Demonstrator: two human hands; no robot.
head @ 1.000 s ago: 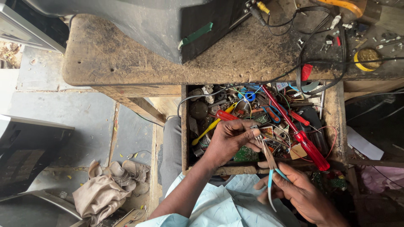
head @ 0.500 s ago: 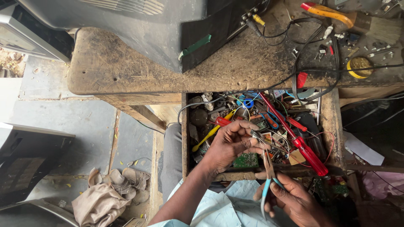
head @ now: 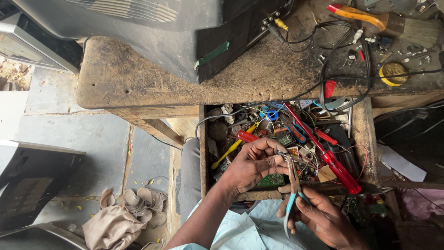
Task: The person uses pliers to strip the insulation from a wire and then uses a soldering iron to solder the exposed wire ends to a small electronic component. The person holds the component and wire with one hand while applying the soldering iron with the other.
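**Pliers raised at the open drawer**

Slightly higher than before, the blue-handled pliers [head: 292,194] are gripped by the right hand [head: 323,220] at lower centre. A small part is pinched by the left hand [head: 252,164] over the cluttered drawer [head: 360,139] under the bench [head: 152,83].

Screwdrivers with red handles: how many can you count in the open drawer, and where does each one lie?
2, possibly more under the clutter. A long red screwdriver runs diagonally along the drawer's right side; a shorter red-handled one lies upper left, above the left hand.
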